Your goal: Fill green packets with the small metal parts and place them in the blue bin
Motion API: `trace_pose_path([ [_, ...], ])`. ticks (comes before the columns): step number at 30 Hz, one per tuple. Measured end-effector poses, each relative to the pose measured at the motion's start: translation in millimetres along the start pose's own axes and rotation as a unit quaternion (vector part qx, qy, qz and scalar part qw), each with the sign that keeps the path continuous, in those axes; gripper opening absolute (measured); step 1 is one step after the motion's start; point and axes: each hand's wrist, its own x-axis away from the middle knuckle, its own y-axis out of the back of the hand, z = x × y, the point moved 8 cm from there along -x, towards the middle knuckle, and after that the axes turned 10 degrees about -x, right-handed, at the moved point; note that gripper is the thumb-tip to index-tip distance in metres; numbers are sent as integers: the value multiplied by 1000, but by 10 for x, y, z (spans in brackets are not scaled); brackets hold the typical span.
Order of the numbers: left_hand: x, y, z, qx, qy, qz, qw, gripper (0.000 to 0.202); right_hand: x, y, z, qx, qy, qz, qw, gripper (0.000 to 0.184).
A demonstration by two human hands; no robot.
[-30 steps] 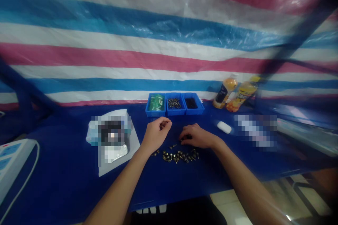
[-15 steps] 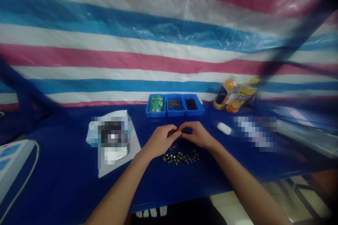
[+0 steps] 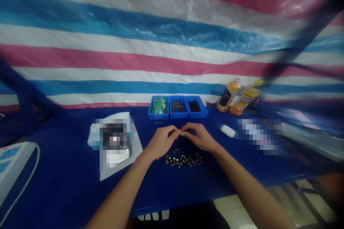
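Note:
My left hand and my right hand meet fingertip to fingertip just above the blue table, both pinched shut on something too small to make out. Right below them lies a loose pile of small metal screws. Behind the hands stand three small blue bins: the left one holds green parts, the middle one shiny metal pieces, the right one dark pieces.
A white sheet with a blurred object lies at left. A white power strip sits at the far left edge. Two orange drink bottles, a small white oval object and a blurred item are at right. A striped tarp hangs behind.
My right hand lifted from the screws and came to meet my left hand. Both hands now pinch together at the fingertips, a little higher than half a second ago.

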Motion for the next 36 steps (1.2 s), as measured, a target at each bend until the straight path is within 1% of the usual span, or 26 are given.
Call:
trace_pose_path([
  [3, -3, 86, 84, -13, 29, -51, 998, 41, 10, -33, -129, 43, -39, 43, 997, 32],
  [4, -1, 119, 115, -19, 40, -69, 997, 41, 8, -25, -190, 56, -55, 45, 996, 36],
  [5, 1, 147, 141, -25, 49, -83, 995, 40, 2, 2, -246, 60, -67, 32, 995, 38],
  [6, 1, 170, 159, -30, 54, -94, 994, 38, -9, 50, -292, 47, -74, 3, 996, 38],
  [8, 0, 200, 170, -38, 55, -109, 992, 34, -25, 157, -351, -28, -72, -73, 994, 31],
  [9, -2, 205, 168, -40, 54, -111, 992, 32, -27, 194, -369, -68, -69, -102, 990, 33],
  [10, -4, 206, 166, -43, 53, -111, 991, 31, -27, 210, -377, -95, -67, -117, 986, 40],
  [11, -5, 207, 166, -46, 54, -112, 991, 30, -28, 203, -374, -103, -68, -116, 986, 49],
  [12, -5, 208, 166, -50, 55, -112, 991, 29, -27, 172, -358, -92, -71, -97, 989, 53],
  [13, -4, 209, 167, -52, 55, -112, 991, 28, -25, 125, -330, -66, -72, -67, 993, 53],
  [15, -1, 214, 174, -51, 56, -116, 990, 27, -7, -12, -241, 11, -59, 21, 998, 44],
  [17, 1, 214, 183, -48, 55, -117, 990, 26, 31, -164, -161, 93, -35, 113, 989, 39],
  [18, 0, 210, 189, -47, 55, -115, 991, 26, 51, -223, -141, 127, -28, 148, 980, 37],
  [20, -2, 198, 197, -48, 55, -111, 991, 26, 76, -298, -139, 173, -28, 188, 966, 29],
  [22, -4, 188, 202, -53, 56, -108, 991, 26, 81, -328, -155, 189, -35, 201, 961, 19],
  [24, -6, 181, 204, -59, 56, -108, 991, 25, 79, -337, -161, 192, -38, 203, 959, 15],
  [27, -9, 169, 200, -60, 51, -107, 991, 25, 75, -315, -140, 190, -39, 191, 962, 16],
  [31, -11, 154, 201, -59, 48, -103, 992, 23, 88, -347, -76, 188, -22, 202, 961, 29],
  [36, -20, 144, 210, -55, 44, -100, 993, 22, 87, -407, -70, 194, -13, 206, 959, 16],
])
